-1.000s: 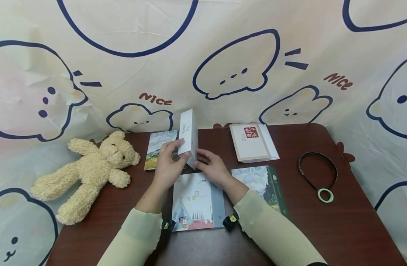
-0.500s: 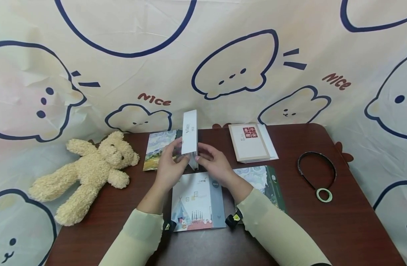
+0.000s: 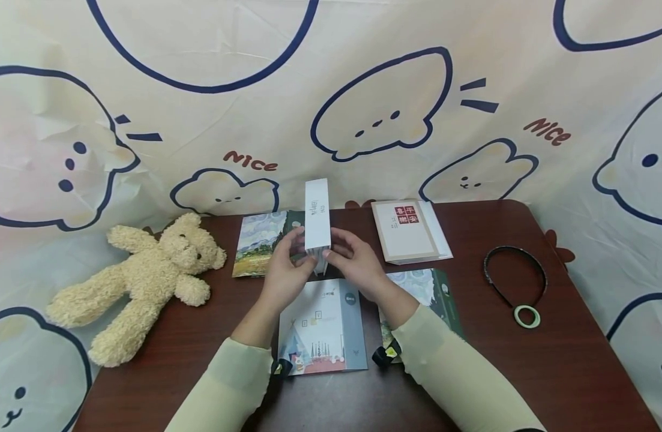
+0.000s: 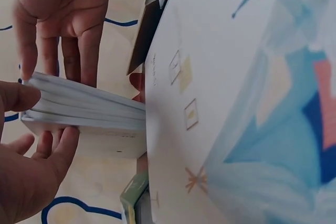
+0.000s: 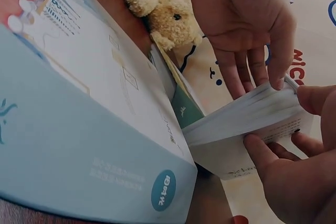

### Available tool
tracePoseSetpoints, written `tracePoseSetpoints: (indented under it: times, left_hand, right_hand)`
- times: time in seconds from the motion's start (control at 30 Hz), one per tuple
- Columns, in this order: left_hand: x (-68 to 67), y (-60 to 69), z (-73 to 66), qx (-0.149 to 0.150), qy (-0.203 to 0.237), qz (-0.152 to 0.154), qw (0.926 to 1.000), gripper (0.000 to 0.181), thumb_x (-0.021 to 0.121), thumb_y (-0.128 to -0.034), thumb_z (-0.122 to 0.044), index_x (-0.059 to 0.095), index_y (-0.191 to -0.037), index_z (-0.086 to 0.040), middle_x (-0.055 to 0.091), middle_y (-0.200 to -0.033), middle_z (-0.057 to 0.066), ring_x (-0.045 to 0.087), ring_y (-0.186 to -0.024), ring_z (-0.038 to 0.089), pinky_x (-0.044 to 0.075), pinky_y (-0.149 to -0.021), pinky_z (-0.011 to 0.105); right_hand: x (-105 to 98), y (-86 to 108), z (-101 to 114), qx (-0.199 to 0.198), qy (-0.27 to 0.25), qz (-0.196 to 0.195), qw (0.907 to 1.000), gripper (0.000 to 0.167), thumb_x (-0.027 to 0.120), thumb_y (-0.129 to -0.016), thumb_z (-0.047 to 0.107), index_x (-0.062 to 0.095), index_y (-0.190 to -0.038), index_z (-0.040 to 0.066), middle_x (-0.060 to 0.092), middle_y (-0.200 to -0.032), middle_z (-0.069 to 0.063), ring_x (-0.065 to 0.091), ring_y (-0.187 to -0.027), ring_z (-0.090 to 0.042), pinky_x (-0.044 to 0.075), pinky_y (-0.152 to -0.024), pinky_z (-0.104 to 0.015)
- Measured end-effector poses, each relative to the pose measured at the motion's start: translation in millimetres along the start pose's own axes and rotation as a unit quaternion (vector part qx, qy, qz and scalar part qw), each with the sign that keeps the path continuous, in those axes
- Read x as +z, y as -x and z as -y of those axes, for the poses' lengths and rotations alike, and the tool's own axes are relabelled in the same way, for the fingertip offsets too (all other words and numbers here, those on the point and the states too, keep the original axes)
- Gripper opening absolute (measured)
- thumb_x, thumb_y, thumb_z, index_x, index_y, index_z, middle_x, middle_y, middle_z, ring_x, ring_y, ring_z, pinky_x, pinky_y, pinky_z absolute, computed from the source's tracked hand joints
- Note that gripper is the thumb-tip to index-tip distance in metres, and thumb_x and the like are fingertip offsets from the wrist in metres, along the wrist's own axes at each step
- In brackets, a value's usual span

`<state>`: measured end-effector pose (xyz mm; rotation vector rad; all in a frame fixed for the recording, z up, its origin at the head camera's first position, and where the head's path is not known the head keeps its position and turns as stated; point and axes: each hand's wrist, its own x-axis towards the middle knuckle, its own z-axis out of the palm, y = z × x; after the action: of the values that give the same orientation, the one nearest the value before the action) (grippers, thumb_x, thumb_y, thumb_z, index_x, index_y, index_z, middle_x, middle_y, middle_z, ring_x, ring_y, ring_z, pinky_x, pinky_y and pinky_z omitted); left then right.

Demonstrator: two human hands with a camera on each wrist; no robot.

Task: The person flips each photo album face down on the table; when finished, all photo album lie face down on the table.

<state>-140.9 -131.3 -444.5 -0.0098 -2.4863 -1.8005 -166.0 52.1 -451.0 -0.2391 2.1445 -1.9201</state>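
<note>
A thick white book point(image 3: 317, 210) stands on edge near the middle of the table, its spine facing up. My left hand point(image 3: 289, 267) grips its left side, and my right hand point(image 3: 358, 264) grips its right side, with both thumbs at the near end. Layered page edges of the white book point(image 4: 84, 100) show in the left wrist view. In the right wrist view the same book point(image 5: 226, 158) has small print on its cover. Just in front lies a white-and-blue illustrated book point(image 3: 311, 330). Behind my left hand is a book with a painted landscape cover point(image 3: 259, 240).
A plush bear point(image 3: 152, 282) lies at the left. To the right are a green-spined painted book point(image 3: 446, 300), partly under my right forearm, and a white book with red characters point(image 3: 409, 231). A black cord with a pale green ring point(image 3: 527, 317) lies farther right on the brown table point(image 3: 503, 384).
The white book has shifted slightly right and turned from slanted to nearly straight, both hands moving with it. The other books and the bear stay where they were.
</note>
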Motion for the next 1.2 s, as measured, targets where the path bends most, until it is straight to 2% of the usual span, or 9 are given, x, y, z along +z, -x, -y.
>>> tracePoseSetpoints:
  times: [0.13, 0.37, 0.63, 0.87, 1.0, 1.2]
  left_hand:
    - [4.5, 1.0, 1.3, -0.009, -0.007, 0.010, 0.9999, 0.064, 0.070, -0.0945, -0.005, 0.046, -0.153, -0.011, 0.056, -0.138, 0.010, 0.057, -0.123, 0.028, 0.054, -0.102, 0.038]
    - [12.9, 0.1, 5.7, -0.008, -0.015, 0.039, 0.9991, 0.061, 0.070, -0.0928, -0.005, 0.050, -0.150, -0.009, 0.058, -0.136, 0.008, 0.058, -0.122, 0.026, 0.054, -0.101, 0.037]
    - [19.1, -2.2, 12.0, -0.037, -0.049, 0.075, 0.9954, 0.064, 0.072, -0.0943, -0.011, 0.048, -0.153, -0.009, 0.059, -0.138, 0.011, 0.059, -0.127, 0.029, 0.052, -0.105, 0.042]
    - [23.4, -3.7, 13.9, -0.058, -0.088, 0.089, 0.9904, 0.064, 0.075, -0.0914, -0.017, 0.051, -0.151, -0.015, 0.060, -0.137, 0.013, 0.061, -0.122, 0.032, 0.054, -0.099, 0.047]
    - [24.4, -3.7, 15.3, -0.049, -0.103, 0.101, 0.9883, 0.065, 0.076, -0.0916, -0.017, 0.052, -0.152, -0.016, 0.060, -0.140, 0.015, 0.063, -0.119, 0.033, 0.054, -0.097, 0.050]
    - [25.3, -3.5, 18.3, -0.045, -0.122, 0.115, 0.9848, 0.063, 0.075, -0.0938, -0.019, 0.052, -0.152, -0.015, 0.057, -0.144, 0.014, 0.061, -0.123, 0.033, 0.053, -0.099, 0.052]
  right_hand:
    - [-4, 1.4, -1, -0.006, 0.009, -0.002, 0.9999, 0.062, 0.072, -0.099, 0.026, 0.046, -0.155, 0.014, 0.053, -0.151, -0.007, 0.053, -0.139, -0.027, 0.049, -0.108, -0.043]
    - [-11, 1.1, -3, -0.008, 0.024, -0.015, 0.9996, 0.066, 0.073, -0.098, 0.030, 0.044, -0.155, 0.012, 0.054, -0.150, -0.010, 0.054, -0.138, -0.027, 0.049, -0.108, -0.042]
    - [-21, -1.1, -8, 0.011, 0.024, -0.026, 0.9993, 0.075, 0.073, -0.098, 0.036, 0.037, -0.158, 0.007, 0.050, -0.153, -0.014, 0.052, -0.139, -0.031, 0.049, -0.109, -0.042]
    - [-27, -2.2, -13, 0.022, 0.000, -0.036, 0.9991, 0.074, 0.071, -0.100, 0.034, 0.035, -0.158, 0.006, 0.050, -0.153, -0.017, 0.057, -0.135, -0.032, 0.056, -0.099, -0.037]
    - [-29, -2.4, -16, 0.033, -0.017, -0.041, 0.9985, 0.074, 0.070, -0.101, 0.035, 0.033, -0.158, 0.007, 0.049, -0.154, -0.016, 0.057, -0.135, -0.030, 0.056, -0.096, -0.033]
    - [-31, -0.8, -15, 0.047, -0.025, -0.056, 0.9970, 0.072, 0.068, -0.102, 0.034, 0.032, -0.158, 0.006, 0.048, -0.156, -0.016, 0.058, -0.134, -0.031, 0.056, -0.096, -0.033]
